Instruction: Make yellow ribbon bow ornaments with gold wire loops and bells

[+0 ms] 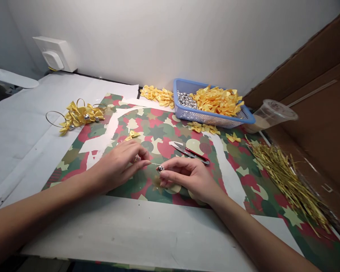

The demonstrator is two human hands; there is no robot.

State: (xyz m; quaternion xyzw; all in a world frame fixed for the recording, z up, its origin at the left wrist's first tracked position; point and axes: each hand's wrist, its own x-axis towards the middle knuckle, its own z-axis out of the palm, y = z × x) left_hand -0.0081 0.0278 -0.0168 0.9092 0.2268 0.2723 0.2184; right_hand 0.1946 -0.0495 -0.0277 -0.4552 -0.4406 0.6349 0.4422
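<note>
Between finger and thumb, my right hand (184, 175) pinches a small silver bell (160, 169). A thin pale cord (155, 164) runs from the bell to my left hand (127, 162), whose fingers are closed on its other end. Just beyond my left hand lies a yellow ribbon bow (132, 135) on the patterned paper. Thread snips (191, 153) with red on the handle rest beyond my right hand. At the left is a cluster of yellow bows with bells (83, 116) and gold loops.
A blue basket (212, 118) at the back holds silver bells (187, 100) and yellow bows (217, 100). More bows (158, 95) lie beside it. On the right are a clear plastic cup (273, 115), gold ties (286, 177) and a cardboard box (325, 109).
</note>
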